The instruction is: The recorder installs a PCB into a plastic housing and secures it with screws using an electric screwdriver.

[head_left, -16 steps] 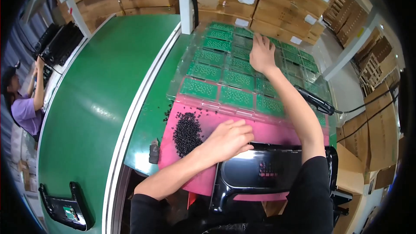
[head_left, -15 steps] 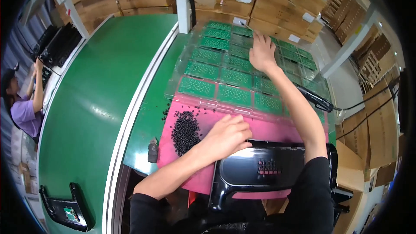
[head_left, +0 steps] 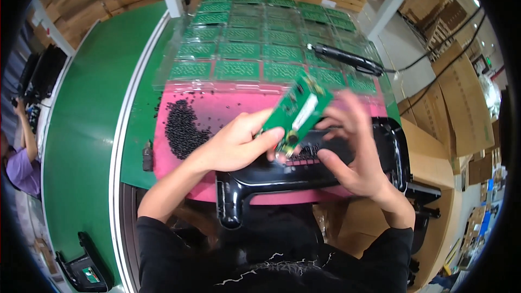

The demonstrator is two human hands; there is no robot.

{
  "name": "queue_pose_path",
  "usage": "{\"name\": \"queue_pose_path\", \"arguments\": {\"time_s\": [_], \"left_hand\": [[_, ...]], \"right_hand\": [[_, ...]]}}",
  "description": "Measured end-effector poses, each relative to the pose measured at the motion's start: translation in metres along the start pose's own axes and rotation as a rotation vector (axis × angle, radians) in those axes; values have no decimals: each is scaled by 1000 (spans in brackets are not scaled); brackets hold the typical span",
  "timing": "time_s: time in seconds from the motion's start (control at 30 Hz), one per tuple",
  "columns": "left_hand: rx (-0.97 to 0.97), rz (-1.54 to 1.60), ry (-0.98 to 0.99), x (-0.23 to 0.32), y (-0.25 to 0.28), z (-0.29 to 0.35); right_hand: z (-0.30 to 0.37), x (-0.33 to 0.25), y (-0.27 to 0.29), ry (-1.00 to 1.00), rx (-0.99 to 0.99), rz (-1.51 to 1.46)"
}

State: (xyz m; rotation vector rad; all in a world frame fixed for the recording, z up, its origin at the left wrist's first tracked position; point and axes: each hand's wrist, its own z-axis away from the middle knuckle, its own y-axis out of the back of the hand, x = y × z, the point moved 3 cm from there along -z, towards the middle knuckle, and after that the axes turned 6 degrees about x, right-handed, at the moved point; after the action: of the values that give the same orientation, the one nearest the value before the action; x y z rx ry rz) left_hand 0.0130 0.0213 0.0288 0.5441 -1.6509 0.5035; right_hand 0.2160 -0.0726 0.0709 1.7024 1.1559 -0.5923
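My left hand (head_left: pixel 236 141) grips a green circuit board (head_left: pixel 290 114) by its lower left edge, thumb on top. The board is tilted up, with a white strip and small components on its face. Beside it my right hand (head_left: pixel 355 154) is open, fingers apart and partly blurred, not closed on the board. Beneath both hands lies a glossy black plastic housing (head_left: pixel 260 180) with a slotted section, on a pink mat (head_left: pixel 228 109). Left of it is a heap of small black parts, seemingly screws (head_left: pixel 182 129).
Behind the mat, clear plastic trays (head_left: pixel 173 84) hold many green boards. A black corded electric screwdriver (head_left: pixel 347 59) lies over them at the right. A dark block (head_left: pixel 147 156) sits at the left. Another housing (head_left: pixel 84 266) is on the green conveyor (head_left: pixel 87 146); a person in purple (head_left: pixel 23 169) works beyond.
My right hand has come back from the trays. A circuit board is now in my left hand, above the housing. The view has shifted, so the bench appears higher and further left.
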Motion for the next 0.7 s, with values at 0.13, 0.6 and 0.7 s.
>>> {"name": "queue_pose_path", "arguments": {"time_s": [0.13, 0.6, 0.7], "left_hand": [[-483, -425, 135, 18, -27, 5], [-107, -259, -84, -6, -20, -11], [-99, -465, -166, -5, -18, -6]], "right_hand": [[28, -6, 14, 72, 36, 387], [75, 34, 25, -588, 142, -380], [70, 39, 28, -648, 136, -453]]}}
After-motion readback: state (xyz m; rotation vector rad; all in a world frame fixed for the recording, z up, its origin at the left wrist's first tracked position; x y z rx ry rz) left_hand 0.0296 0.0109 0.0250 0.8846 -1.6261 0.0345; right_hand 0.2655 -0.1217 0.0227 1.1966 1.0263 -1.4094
